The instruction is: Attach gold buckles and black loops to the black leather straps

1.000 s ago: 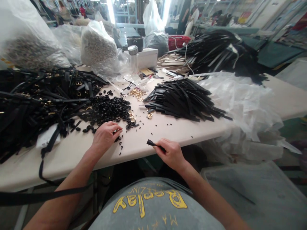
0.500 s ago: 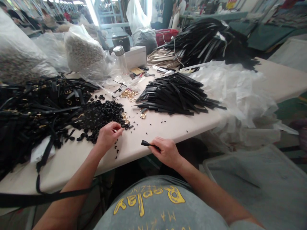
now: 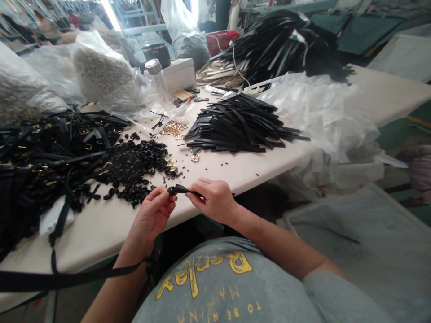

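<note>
Black strap (image 3: 182,189), pinched by right fingers (image 3: 202,188), meets loop (image 3: 172,191) gripped by left fingers (image 3: 160,196), apparently for threading, which next needs careful alignment.

a tube light (image 3: 111,14) glows beyond the pale table (image 3: 380,89).

Single head-worn view, facing forward and down: shirt (image 3: 242,287) very near at bottom, left hand (image 3: 155,210) and right hand (image 3: 215,200) just beyond, then table (image 3: 240,169); farther off, blurred, depth uncertain.
</note>
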Available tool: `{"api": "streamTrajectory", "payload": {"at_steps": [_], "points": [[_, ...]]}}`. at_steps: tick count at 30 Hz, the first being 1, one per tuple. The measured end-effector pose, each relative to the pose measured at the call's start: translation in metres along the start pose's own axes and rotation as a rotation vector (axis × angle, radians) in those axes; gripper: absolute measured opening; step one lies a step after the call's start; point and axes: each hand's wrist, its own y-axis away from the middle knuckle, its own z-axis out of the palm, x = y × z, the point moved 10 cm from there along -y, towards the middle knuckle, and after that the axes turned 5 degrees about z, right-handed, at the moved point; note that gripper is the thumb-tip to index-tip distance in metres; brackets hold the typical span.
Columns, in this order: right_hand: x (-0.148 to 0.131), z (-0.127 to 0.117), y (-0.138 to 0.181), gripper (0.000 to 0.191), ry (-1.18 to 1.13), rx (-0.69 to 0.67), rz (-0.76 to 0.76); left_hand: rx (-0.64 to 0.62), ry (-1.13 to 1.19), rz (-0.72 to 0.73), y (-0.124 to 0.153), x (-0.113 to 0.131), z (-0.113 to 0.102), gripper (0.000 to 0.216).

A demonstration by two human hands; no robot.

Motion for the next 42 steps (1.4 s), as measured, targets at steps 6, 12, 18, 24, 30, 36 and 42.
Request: {"api": "streamTrajectory", "payload": {"at_steps": [6, 12, 18, 24, 30, 36, 42], "points": [[-0.007, 0.003, 0.010, 0.023, 0.091, -0.027, -0.021, 0.013, -0.059, 0.077, 0.004, 0.005, 0.000, 0.036], [-0.012, 0.005, 0.016, 0.029, 0.178, -0.082, -0.114, -0.063, -0.200, 0.106, 0.011, 0.004, -0.002, 0.035], [-0.021, 0.010, 0.032, 0.026, -0.077, -0.249, -0.234, -0.358, -0.279, -0.023, 0.027, -0.015, -0.001, 0.029], [-0.028, 0.011, 0.037, 0.025, -0.212, -0.231, -0.200, -0.479, -0.028, -0.170, 0.038, -0.036, 0.010, 0.028], [-0.016, 0.015, 0.035, 0.024, -0.075, -0.176, -0.081, -0.185, 0.037, -0.183, 0.029, -0.045, -0.005, 0.034], [-0.012, 0.017, 0.036, 0.026, 0.067, -0.141, -0.086, 0.035, -0.193, 0.036, 0.029, -0.019, -0.018, 0.036], [-0.009, 0.015, 0.036, 0.022, -0.063, -0.107, -0.048, -0.029, -0.085, -0.104, 0.032, -0.035, -0.013, 0.037]]}}
